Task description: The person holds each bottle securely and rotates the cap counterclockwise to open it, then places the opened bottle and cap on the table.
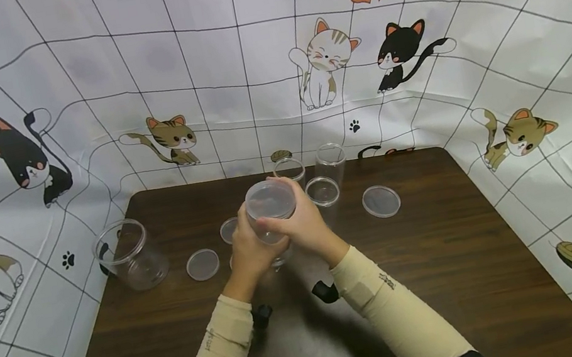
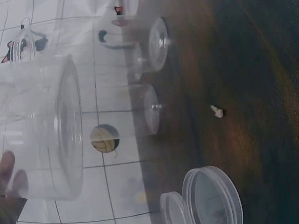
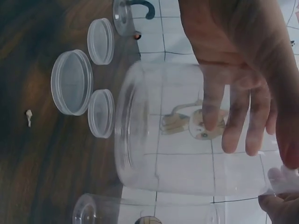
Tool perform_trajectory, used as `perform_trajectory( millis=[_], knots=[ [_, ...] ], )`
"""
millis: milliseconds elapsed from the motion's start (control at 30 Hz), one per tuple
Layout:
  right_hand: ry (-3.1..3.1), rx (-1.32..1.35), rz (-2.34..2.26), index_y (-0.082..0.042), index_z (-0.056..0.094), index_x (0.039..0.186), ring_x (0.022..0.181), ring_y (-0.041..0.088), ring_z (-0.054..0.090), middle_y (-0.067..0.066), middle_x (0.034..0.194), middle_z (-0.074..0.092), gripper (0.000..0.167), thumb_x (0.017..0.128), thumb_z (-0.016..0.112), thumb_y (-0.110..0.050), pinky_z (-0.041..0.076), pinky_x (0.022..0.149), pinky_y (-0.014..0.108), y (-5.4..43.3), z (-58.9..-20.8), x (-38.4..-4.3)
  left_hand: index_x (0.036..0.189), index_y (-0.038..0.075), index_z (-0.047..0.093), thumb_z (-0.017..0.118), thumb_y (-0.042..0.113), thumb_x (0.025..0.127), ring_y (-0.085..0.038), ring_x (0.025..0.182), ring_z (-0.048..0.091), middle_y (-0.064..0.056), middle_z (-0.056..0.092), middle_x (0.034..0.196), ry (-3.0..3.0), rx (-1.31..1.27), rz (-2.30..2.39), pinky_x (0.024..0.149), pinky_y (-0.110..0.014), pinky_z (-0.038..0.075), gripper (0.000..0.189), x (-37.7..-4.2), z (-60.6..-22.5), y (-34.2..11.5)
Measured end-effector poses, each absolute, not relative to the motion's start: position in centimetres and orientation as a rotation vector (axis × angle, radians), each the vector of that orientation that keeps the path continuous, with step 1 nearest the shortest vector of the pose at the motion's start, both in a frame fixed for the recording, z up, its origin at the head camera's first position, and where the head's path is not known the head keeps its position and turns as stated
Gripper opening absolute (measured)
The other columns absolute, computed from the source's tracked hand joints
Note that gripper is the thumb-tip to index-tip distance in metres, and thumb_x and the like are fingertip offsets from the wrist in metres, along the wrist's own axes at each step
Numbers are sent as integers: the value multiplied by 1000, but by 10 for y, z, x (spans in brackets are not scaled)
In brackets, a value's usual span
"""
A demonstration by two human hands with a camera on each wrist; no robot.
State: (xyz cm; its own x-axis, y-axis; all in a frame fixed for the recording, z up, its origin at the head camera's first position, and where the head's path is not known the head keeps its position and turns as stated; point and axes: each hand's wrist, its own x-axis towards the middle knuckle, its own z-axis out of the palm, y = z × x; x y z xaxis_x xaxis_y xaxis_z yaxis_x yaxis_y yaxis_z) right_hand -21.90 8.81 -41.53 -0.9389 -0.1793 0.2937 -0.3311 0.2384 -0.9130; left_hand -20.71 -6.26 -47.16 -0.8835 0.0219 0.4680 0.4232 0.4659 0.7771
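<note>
Raised above the table, a clear plastic jar (image 1: 269,199) sits between my two hands, with a translucent disc-shaped lid across its top. My left hand (image 1: 252,245) grips its left side, and my right hand (image 1: 302,220) holds the right side with the thumb across the front. The jar's clear base (image 2: 70,126) stays off the tabletop in the left wrist view. In the right wrist view, fingers of the right hand (image 3: 233,102) spread along the jar wall (image 3: 177,172). Part of the left hand (image 3: 279,205) shows at the lower right corner.
A large open jar (image 1: 130,257) stands at the left. Smaller clear jars (image 1: 331,164) stand at the back, near the patterned cloth (image 1: 249,102). Several lids lie about, including one on the left (image 1: 202,264) and one on the right (image 1: 381,201). A small pale bit (image 2: 217,111) lies on the tabletop.
</note>
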Motion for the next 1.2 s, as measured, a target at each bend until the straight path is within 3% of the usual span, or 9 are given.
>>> perform_trajectory(
  millis=[133,467,733,800,900,1100,1200],
  knots=[
    [-2373,576,1856,-24,49,146,117,18,58,-3,136,59,78,78,89,-27,46,99,43,94,-412,-221,151,4,34,94,27,70,-36,113,61,-20,59,130,-2360,-484,-1445,93,-55,50,104,-208,-469,-69],
    [-2262,919,2105,-7,50,146,122,24,56,5,148,53,75,79,84,-6,44,103,41,108,-409,-231,152,5,34,94,22,70,-29,116,61,-16,61,131,-2438,-776,-1551,96,-49,50,103,-214,-457,-88],
    [-2104,1349,2383,2,47,142,130,27,52,26,152,44,89,78,88,-45,43,107,38,117,-417,-240,151,8,34,91,11,73,-26,117,56,-11,55,135,-2497,-1072,-1909,98,-48,48,97,-214,-449,-98],
    [-2076,1471,2410,3,46,142,131,29,51,31,153,38,92,77,87,-49,43,107,41,119,-415,-244,150,6,35,90,8,74,-27,120,54,-12,53,137,-2460,-1159,-2019,101,-49,46,94,-214,-447,-98],
    [-2067,1575,2396,4,41,147,133,29,49,29,156,35,99,78,84,-53,43,108,42,121,-413,-249,150,7,36,89,6,73,-28,122,52,-12,51,138,-2409,-1200,-2094,104,-50,44,93,-216,-447,-96],
    [-2113,1244,2380,6,27,154,130,21,50,23,156,37,115,78,83,-58,47,102,33,122,-423,-243,152,6,30,90,12,72,-32,120,55,-15,51,137,-2460,-917,-1836,98,-55,47,100,-214,-457,-92],
    [-2176,986,2307,4,22,156,128,25,52,24,155,36,123,72,83,-63,50,99,38,115,-430,-231,151,5,31,94,22,69,-33,120,56,-16,52,136,-2498,-666,-1603,99,-55,47,105,-213,-467,-90]
  ],
)
